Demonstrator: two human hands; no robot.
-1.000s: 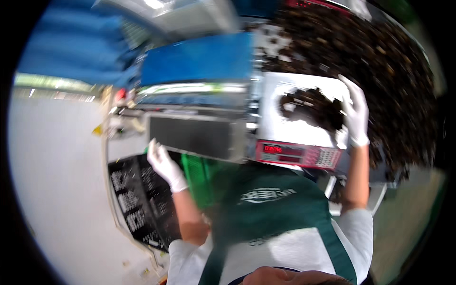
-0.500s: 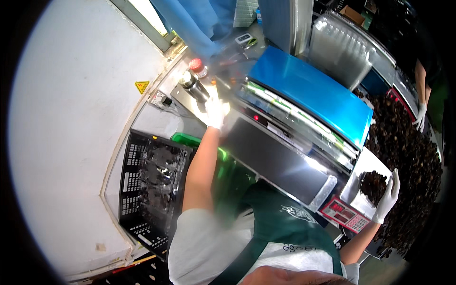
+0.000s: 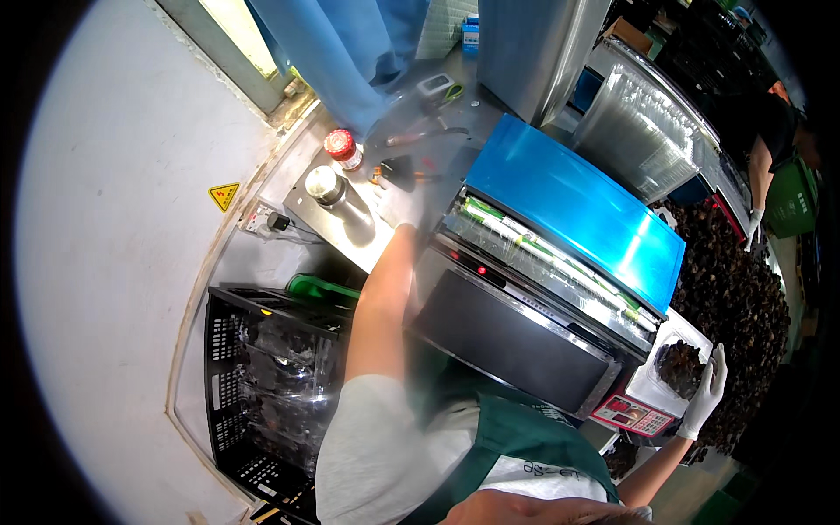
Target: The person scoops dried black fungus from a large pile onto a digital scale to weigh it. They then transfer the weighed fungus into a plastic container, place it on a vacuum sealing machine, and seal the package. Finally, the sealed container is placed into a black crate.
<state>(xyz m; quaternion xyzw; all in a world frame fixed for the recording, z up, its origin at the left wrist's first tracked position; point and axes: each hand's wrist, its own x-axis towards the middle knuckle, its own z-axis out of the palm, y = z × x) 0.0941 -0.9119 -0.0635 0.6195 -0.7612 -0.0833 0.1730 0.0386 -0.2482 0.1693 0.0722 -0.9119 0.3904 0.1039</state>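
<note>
- One green apron (image 3: pixel 542 446) is nearest. Its top letters are folded and hard to see.
- Two hands, both in white gloves. The right hand (image 3: pixel 705 398) is at the right side of the one scale (image 3: pixel 634 415). Its fingers are long and straight, with a small gap between them. It is hard to tell if they touch the pan.
- One small dark pile (image 3: pixel 681 367) sits on the scale's white pan, just left of that hand. Its pieces are too bunched up to count.
- One black crate (image 3: pixel 223 385) holds shiny clear bags (image 3: pixel 293 376) with dark stuff inside. They overlap, so nobody could count them.
- One machine (image 3: pixel 569 210) has one blue lid, one dark plate and two red lights. It hides part of the scale.
- The left hand (image 3: pixel 401 208) is by the machine's left side, near one bottle (image 3: pixel 354 214) and one jar (image 3: pixel 343 150) with a red lid. Bright light blurs its fingers, so it is hard to tell if they are apart or together.
- One big dark heap (image 3: pixel 735 280) lies past the scale, too many bits to count.
- Far off, one other person's gloved hand (image 3: pixel 754 229) is at the heap. Shadow hides much of that person.
</note>
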